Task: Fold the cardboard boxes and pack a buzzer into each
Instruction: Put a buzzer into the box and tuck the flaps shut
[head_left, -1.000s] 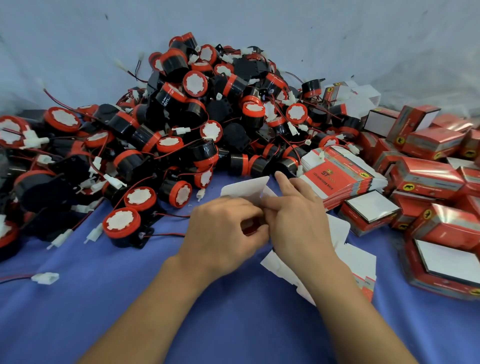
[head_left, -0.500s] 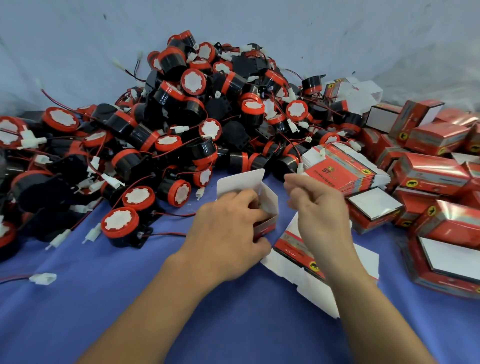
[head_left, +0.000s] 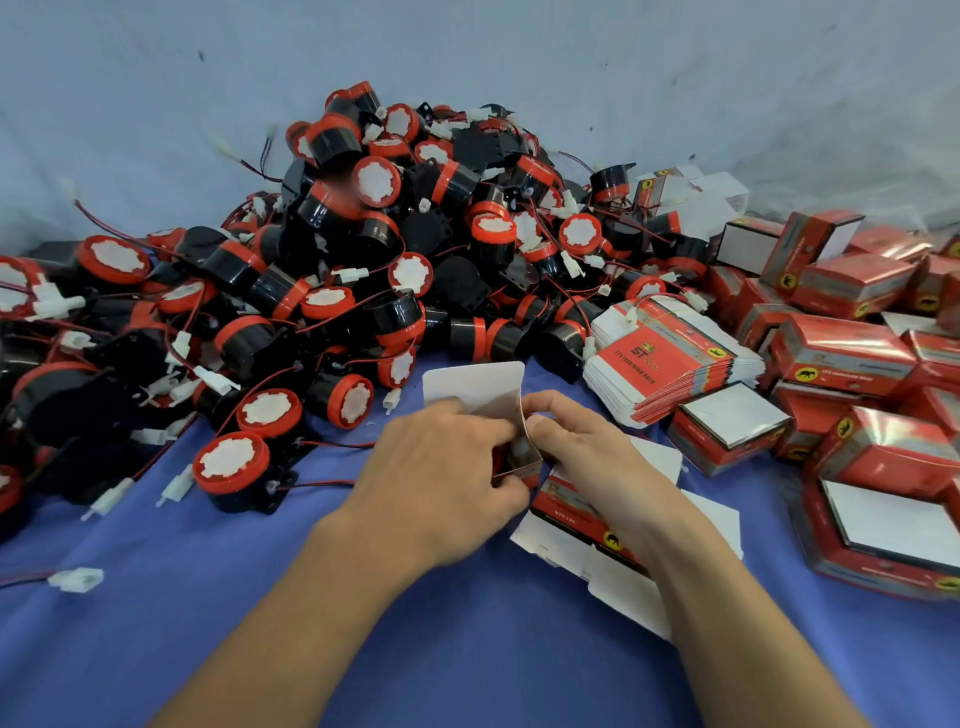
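Head view looks down on a half-formed box (head_left: 519, 462), red outside and white inside, held just above a blue cloth (head_left: 260, 623). Its white flap (head_left: 472, 387) stands up open on the far side. The left hand (head_left: 436, 478) grips the box from its left and near side, fingers curled round the wall so that most of the box is hidden behind them. The right hand (head_left: 597, 457) meets the box from the right, thumb and fingertips pinching its right wall at the top edge. A pale shape shows inside the open top, but too little of it is visible to tell what it is.

Beyond the box and to its left, buzzers (head_left: 363, 249) lie in a high heap: black bodies, red rims and white faces, tangled with red-and-black leads and white connectors. One buzzer (head_left: 231, 462) lies face up at the heap's near edge, left of the box and apart from the left hand. Right of the box and farther back, flat boxes (head_left: 670, 364) sit in a fanned stack. Just right of the box, under the right wrist, a single flat box (head_left: 571, 514) lies on the cloth. Farther right, folded boxes (head_left: 841, 353) are piled, some with a white side up. Far left of the box, a loose plug (head_left: 78, 578) rests on the cloth.
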